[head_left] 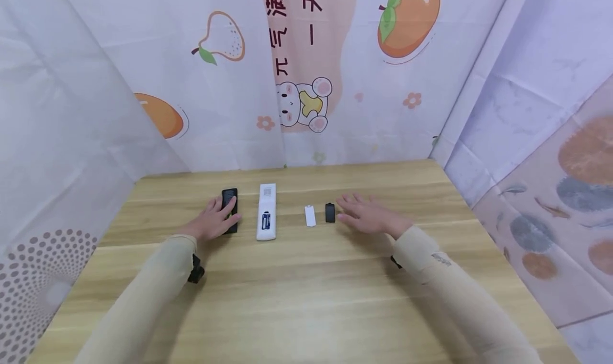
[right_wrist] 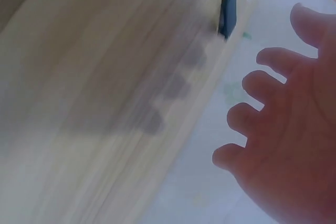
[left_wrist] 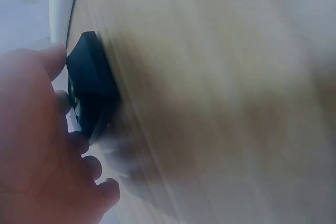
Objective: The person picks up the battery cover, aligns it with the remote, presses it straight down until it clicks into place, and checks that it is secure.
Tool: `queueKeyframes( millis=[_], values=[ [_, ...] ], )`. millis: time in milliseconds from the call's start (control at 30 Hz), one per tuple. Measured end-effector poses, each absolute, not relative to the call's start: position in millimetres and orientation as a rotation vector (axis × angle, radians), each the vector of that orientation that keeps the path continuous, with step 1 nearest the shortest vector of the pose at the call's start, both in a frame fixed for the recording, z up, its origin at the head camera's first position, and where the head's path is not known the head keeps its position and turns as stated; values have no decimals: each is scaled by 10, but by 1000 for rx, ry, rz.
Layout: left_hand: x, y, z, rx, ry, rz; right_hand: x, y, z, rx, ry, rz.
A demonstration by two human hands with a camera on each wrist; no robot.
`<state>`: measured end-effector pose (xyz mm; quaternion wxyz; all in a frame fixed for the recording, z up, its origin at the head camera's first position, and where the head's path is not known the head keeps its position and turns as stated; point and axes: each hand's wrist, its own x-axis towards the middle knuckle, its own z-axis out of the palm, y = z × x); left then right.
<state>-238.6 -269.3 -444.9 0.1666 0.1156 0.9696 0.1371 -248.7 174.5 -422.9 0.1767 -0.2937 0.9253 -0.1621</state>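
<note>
In the head view my left hand [head_left: 214,221] reaches over a black remote control [head_left: 230,195], fingers spread and partly covering it. The left wrist view has that hand [left_wrist: 47,140] close beside the dark remote [left_wrist: 92,77]; whether the fingertips touch it is hard to tell. To its right lies a white remote control [head_left: 267,199], back up, with batteries [head_left: 265,221] showing in its uncovered compartment. My right hand [head_left: 369,215] hovers with spread fingers, holding nothing, just right of a small black battery cover [head_left: 330,213]. Left of that cover lies a white battery cover [head_left: 310,216].
All these things lie on a wood-grain table [head_left: 287,300]. A printed curtain [head_left: 230,87] hangs behind the table's far edge, and more fabric [head_left: 551,193] hangs along the right side.
</note>
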Motion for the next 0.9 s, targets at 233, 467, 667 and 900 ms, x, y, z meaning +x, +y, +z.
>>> queueKeyframes(
  millis=[233, 467, 667, 900],
  values=[
    [-2484, -2631, -4392, 236, 2681, 379, -2587, 1459, -4315, -836, 2576, -472],
    [-2607, -2583, -4232, 147, 2658, 281, -2758, 1267, -4404, -899, 2660, -399],
    [-2721, -2489, -4139, 95, 2631, 256, -2825, 1220, -4431, -1017, 2775, -310],
    [-2859, -2485, -4167, 145, 2736, 228, -2931, 1232, -4434, -1004, 2845, -392]
  ],
)
